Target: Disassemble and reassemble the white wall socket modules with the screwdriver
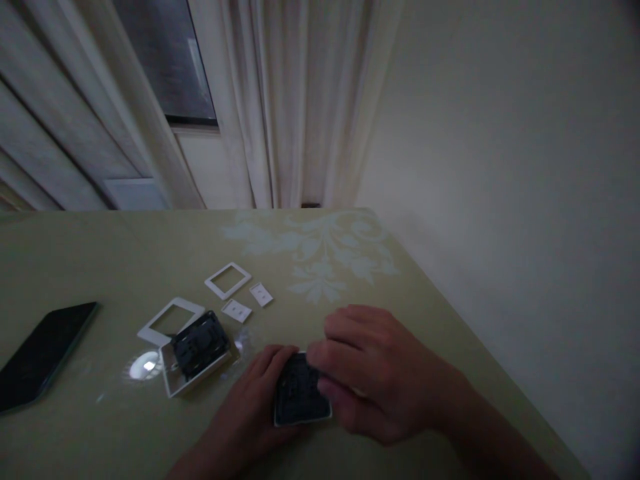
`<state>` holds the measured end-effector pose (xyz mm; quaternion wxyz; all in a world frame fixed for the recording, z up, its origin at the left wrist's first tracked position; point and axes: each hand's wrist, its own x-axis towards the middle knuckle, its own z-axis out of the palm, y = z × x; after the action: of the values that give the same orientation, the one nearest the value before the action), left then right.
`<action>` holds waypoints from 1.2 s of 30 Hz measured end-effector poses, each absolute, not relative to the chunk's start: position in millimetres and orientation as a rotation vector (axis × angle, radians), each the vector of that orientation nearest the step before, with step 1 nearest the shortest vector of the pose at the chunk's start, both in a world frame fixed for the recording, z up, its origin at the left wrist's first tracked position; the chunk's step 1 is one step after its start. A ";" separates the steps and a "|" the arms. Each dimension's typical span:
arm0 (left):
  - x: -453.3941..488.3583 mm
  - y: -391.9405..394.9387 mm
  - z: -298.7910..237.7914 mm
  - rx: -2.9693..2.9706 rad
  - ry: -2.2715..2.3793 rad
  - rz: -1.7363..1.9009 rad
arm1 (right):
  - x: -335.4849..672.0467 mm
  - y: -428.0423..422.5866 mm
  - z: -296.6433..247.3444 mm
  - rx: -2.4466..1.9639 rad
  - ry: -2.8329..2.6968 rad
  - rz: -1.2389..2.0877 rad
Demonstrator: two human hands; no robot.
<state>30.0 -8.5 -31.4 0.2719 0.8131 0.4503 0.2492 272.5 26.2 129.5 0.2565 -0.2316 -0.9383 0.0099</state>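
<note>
My left hand (265, 393) is closed around the left side of a squarish wall-switch housing (299, 400), black inside with a thin white rim, held low over the table. Over the housing's right edge is my right hand (375, 373), its thumb and fingers pinched together. What those fingers grip, if anything, is hidden behind them. Left of my hands, a similar black housing (201, 345) rests tilted in a white box (195, 380). Beside it lies a white frame (173, 317), with a second white frame (229, 281) and two small white plates (237, 311) farther back.
A dark phone or tablet (45, 353) lies at the left. The table (165, 247) has a yellowish cover with a pale leaf pattern. A wall (525, 200) runs along its right edge, and curtains (310, 100) hang behind its far edge.
</note>
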 end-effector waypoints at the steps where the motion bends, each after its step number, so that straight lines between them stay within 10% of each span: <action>1: 31.8 -9.9 -32.4 2.200 1.237 0.675 | 273.1 27.1 127.9 -0.718 -2.506 -0.014; 36: 35.5 -16.8 -50.7 2.325 1.299 0.716 | 282.5 22.9 133.8 -0.822 -2.542 0.116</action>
<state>35.5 -16.8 -50.7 0.1904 0.8276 0.4624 0.2550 282.5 22.9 133.8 0.2316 -0.2991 -0.9247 0.0422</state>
